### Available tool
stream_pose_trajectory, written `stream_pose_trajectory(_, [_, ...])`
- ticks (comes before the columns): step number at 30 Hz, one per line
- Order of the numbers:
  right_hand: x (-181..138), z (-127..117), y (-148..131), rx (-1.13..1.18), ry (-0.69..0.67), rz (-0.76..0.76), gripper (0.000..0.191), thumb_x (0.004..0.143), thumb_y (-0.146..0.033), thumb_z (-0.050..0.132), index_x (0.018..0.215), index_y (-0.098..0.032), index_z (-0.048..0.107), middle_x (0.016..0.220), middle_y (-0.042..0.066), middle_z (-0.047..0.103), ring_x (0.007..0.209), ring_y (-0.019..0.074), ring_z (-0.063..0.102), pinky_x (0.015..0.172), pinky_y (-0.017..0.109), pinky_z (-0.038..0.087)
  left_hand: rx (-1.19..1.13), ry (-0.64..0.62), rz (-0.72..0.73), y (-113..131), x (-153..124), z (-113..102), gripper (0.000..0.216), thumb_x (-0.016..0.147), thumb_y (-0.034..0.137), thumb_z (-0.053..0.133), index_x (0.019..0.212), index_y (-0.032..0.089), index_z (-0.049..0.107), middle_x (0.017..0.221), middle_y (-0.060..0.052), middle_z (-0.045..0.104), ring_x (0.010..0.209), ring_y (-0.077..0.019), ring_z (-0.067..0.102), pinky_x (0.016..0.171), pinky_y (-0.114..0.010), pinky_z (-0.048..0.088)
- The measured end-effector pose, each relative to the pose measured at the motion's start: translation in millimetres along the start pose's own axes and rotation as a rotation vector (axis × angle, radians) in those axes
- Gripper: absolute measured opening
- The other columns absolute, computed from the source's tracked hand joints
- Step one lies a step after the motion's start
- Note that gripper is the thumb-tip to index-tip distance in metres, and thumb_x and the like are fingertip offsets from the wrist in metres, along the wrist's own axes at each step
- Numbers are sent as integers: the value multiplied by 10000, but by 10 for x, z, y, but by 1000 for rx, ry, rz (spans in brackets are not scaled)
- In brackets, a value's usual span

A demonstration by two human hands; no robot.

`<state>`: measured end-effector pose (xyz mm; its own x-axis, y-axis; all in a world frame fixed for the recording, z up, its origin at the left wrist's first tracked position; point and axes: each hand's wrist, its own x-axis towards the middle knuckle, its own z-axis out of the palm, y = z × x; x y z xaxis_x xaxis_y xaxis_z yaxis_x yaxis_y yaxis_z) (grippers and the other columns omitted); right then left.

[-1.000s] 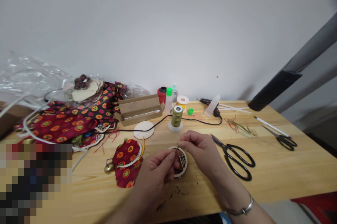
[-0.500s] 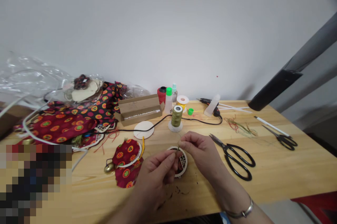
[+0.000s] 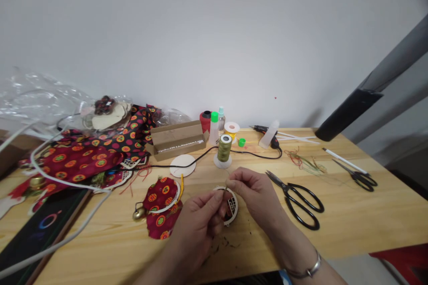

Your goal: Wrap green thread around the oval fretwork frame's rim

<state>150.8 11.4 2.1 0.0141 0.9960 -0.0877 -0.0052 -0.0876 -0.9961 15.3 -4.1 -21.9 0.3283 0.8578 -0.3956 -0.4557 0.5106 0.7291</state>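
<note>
My left hand (image 3: 203, 218) and my right hand (image 3: 252, 189) meet above the table, thumb and forefinger pinched in each. Between the fingertips runs a short length of olive-green thread (image 3: 225, 192), and a fine strand seems to rise from my right fingertips toward the thread spool (image 3: 224, 149) behind. Beneath the hands lies a round white openwork frame (image 3: 235, 209) with dark red material inside, partly covered by my left fingers. To the left rest red patterned fabric pieces (image 3: 162, 213) with a white ring and a brass bell (image 3: 138, 213).
Large black-handled scissors (image 3: 302, 200) lie right of my right hand, smaller scissors (image 3: 363, 180) farther right. Behind stand a cardboard box (image 3: 179, 140), a green-capped bottle (image 3: 214, 129) and a glue gun (image 3: 265, 133). A phone (image 3: 40, 231) and white cable (image 3: 73, 245) occupy the left.
My hands keep almost the same pinch on the thread, with only slight finger movement. The things on the table stay where they were.
</note>
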Motion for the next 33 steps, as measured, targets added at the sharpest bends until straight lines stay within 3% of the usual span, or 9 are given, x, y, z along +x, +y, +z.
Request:
stream_pose_trajectory(7, [-4, 2, 39, 25, -16, 12, 163, 682, -286, 660, 598, -159, 601, 538, -34, 544, 523, 107, 478, 544, 242, 396, 53, 24, 44, 17, 7, 13, 250, 671, 332, 741, 592, 111, 654, 480, 58, 442, 394, -14, 246, 378, -162, 147])
stream_pose_trajectory(14, [-3, -37, 89, 58, 56, -4, 282, 785, -403, 587, 814, -159, 725, 704, 11, 621, 632, 120, 519, 604, 243, 425, 31, 61, 68, 17, 13, -13, 211, 672, 322, 741, 678, 115, 699, 495, 64, 435, 404, -16, 238, 387, -165, 146])
stream_pose_trajectory(17, [-6, -40, 138, 82, 97, 21, 303, 788, -427, 589, 802, -163, 739, 687, 12, 626, 617, 114, 514, 600, 241, 429, 38, 77, 76, 18, 5, -6, 219, 653, 327, 751, 688, 115, 711, 488, 62, 438, 399, -15, 241, 386, -164, 143])
stream_pose_trajectory(22, [-19, -49, 206, 199, -54, 119, 234, 684, -360, 721, 840, -188, 745, 708, 17, 680, 644, 129, 561, 646, 262, 448, 87, 79, 110, 23, -28, -14, 243, 643, 362, 749, 632, 127, 685, 485, 63, 430, 406, -25, 257, 390, -167, 162])
stream_pose_trajectory(28, [-45, -31, 190, 309, -222, 186, 261, 613, -283, 780, 838, -162, 728, 644, -3, 652, 551, 102, 542, 572, 245, 424, 263, 148, 152, 50, -47, 2, 272, 653, 401, 727, 643, 132, 692, 423, 78, 365, 409, -45, 238, 398, -179, 168])
stream_pose_trajectory(33, [-48, 39, 155, 303, -199, 211, 214, 624, -299, 765, 716, -129, 673, 565, -13, 612, 504, 102, 530, 518, 235, 398, 411, 157, 147, 62, -72, 12, 291, 666, 420, 709, 662, 130, 713, 434, 58, 390, 420, -58, 250, 404, -194, 177])
